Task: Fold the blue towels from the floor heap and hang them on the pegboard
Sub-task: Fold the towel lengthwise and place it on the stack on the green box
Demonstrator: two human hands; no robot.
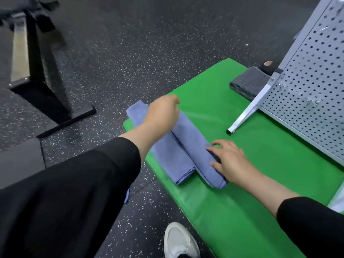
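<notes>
The right hand (230,161) lies flat on the near end of the towel (195,151). Its fingers (214,149) are straight and a little apart, and they press the cloth down. The left hand (162,112) is at the far end of the towel. Its fingers curl down over the edge there and seem to pinch the cloth, but the tips are hidden, so I cannot be sure.

The towel is on the mat (223,211), folded into a long strip, with a second fold lying just beside it. I think this is the folding step, and it is not done yet. The next move may be to bring the far end over to the near end. That needs the edges to line up and the right hand to keep the cloth from sliding.

The towel is blue, soft and a bit fuzzy. The mat is green, smooth and shiny. The pegboard (307,81) is grey metal full of small round holes, and it stands on a thin leg on the mat. A grey cloth (247,82) lies folded near it. The floor (149,43) is dark with white specks.
</notes>
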